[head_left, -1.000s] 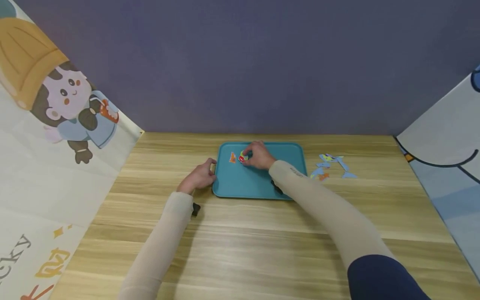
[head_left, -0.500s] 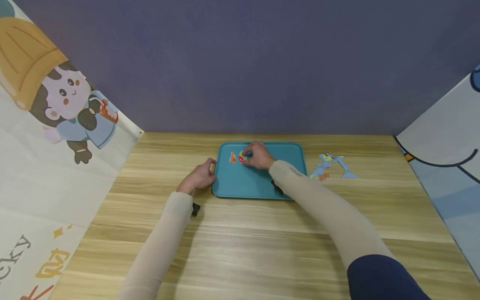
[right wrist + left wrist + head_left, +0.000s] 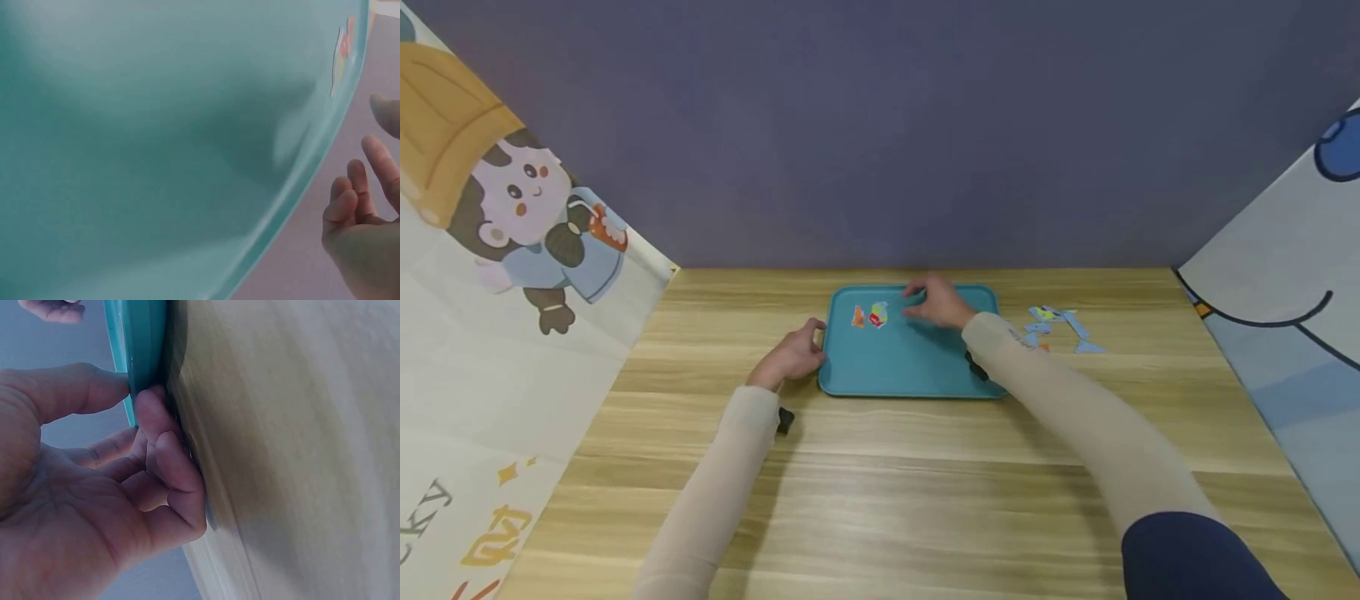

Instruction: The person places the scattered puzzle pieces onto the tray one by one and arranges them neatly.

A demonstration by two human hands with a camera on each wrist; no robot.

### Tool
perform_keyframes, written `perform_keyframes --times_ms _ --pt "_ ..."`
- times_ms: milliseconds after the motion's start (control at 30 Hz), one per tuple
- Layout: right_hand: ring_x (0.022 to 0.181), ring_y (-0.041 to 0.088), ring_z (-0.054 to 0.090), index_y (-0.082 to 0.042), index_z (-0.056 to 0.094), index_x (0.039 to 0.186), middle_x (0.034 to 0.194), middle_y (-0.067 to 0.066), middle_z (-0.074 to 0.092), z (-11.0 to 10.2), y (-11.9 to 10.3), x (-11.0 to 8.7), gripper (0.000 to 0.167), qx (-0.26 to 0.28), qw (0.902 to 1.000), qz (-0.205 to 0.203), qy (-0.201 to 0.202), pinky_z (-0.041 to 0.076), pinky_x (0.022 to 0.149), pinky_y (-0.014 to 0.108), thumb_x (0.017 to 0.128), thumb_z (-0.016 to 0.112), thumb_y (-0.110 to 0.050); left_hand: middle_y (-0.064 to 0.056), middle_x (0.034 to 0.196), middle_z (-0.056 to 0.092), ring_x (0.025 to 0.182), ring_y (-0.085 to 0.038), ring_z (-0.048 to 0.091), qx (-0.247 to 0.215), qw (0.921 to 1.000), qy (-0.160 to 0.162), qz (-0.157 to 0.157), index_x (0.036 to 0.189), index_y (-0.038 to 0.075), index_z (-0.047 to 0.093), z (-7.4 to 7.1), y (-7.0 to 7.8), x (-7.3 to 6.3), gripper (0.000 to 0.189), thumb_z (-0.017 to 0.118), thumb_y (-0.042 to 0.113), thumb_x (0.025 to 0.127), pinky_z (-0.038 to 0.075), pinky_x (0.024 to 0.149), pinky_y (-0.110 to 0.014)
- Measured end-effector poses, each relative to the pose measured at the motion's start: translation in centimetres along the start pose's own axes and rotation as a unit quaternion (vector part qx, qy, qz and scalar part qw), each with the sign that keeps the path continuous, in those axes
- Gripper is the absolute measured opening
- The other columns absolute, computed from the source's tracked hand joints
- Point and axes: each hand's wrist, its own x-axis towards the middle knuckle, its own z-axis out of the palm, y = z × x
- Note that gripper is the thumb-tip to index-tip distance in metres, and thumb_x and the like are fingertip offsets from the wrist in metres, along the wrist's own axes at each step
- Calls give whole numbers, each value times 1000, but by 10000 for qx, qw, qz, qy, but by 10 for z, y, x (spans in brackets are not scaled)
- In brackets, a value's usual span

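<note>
Left hand (image 3: 790, 355) gripping one teal tray (image 3: 887, 367), right hand (image 3: 942, 302) above it.
Left arm stretched forward, fingers and thumb pinching tray's left rim; on tray, one orange piece (image 3: 858, 317) near a red-and-green patch (image 3: 877, 315), piece count unclear; right fingers spread from thumb; farther right, several blue pieces (image 3: 1077, 326) on desk (image 3: 880, 500).

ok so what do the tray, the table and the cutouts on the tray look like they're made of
Tray: probably hard plastic, smooth with a satin sheen; soft highlights show in the right wrist view.
Table: wood or wood-look laminate, faintly glossy; streaky grain and pale reflections.
Cutouts: perhaps printed card, flat and thin; finish too small to judge.
</note>
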Motion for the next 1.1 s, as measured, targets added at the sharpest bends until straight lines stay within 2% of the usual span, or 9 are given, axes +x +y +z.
perform_keyframes --times_ms 300,600,833,1100 --pt "100 38 47 2 64 114 114 21 53 -44 22 -23 36 -146 9997 -109 164 40 81 44 84 72 -16 -18 108 60 85 -24 57 -42 10000 -11 25 141 6 29 -1 1 -2 57 54 11 91 46 72 -36" --pt "100 37 47 1 63 115 114 21 52 -78 43 -56 37 -441 9986 -19 280 40 81 46 85 71 -19 -19 112 59 90 -25 57 -9 9999 -44 113 141 6 29 -2 -1 -3 56 54 12 92 46 76 -38" --pt "94 34 49 5 62 115 111 22 55 -93 67 -78 36 -463 9974 -54 551 41 78 45 85 71 -14 -17 108 60 89 -25 57 -10 10000 -52 63 141 6 30 -2 2 -4 56 55 11 91 47 76 -38" --pt "94 37 53 7 61 116 114 25 54 -103 92 -99 38 -650 9955 201 658 43 81 48 84 71 -12 -18 108 59 89 -25 57 -45 9999 -47 103 141 5 29 -2 1 -2 56 54 10 92 46 75 -38"
